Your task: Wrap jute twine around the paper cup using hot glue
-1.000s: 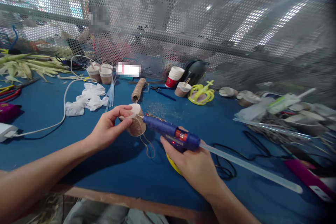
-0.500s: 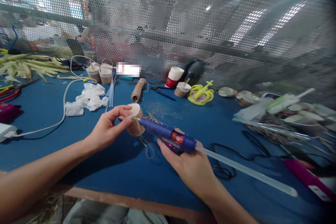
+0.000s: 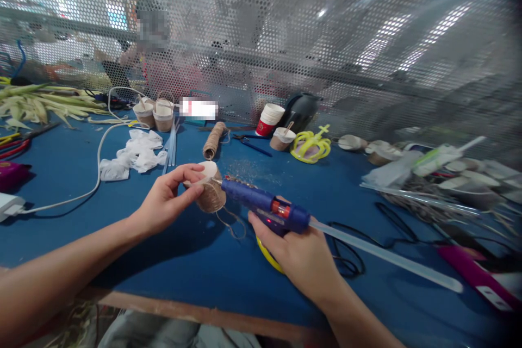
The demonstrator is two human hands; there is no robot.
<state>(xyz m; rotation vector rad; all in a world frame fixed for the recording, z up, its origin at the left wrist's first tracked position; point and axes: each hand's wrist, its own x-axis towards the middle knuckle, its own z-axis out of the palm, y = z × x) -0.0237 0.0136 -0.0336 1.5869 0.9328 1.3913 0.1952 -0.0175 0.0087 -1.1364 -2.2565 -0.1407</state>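
My left hand pinches the rim of a small paper cup wrapped in brown twine, which it holds tilted above the table. A loose loop of twine hangs from the cup's lower side. In my right hand is a blue glue gun, a long clear glue stick poking out of its back. Its nozzle points left and sits at the cup's side by my left fingertips; whether it touches cannot be made out. Part of a yellow ring-shaped handle shows below the gun.
A twine roll lies beyond the cup. Behind stand stacked paper cups, a wrapped cup and a yellow crown. White crumpled pieces and a white cable are left; a black cord and clutter lie right.
The glue gun has moved slightly right, its nozzle drawn a little along the cup. More of the cup's side and the yellow handle now show. My left hand stays nearly still.
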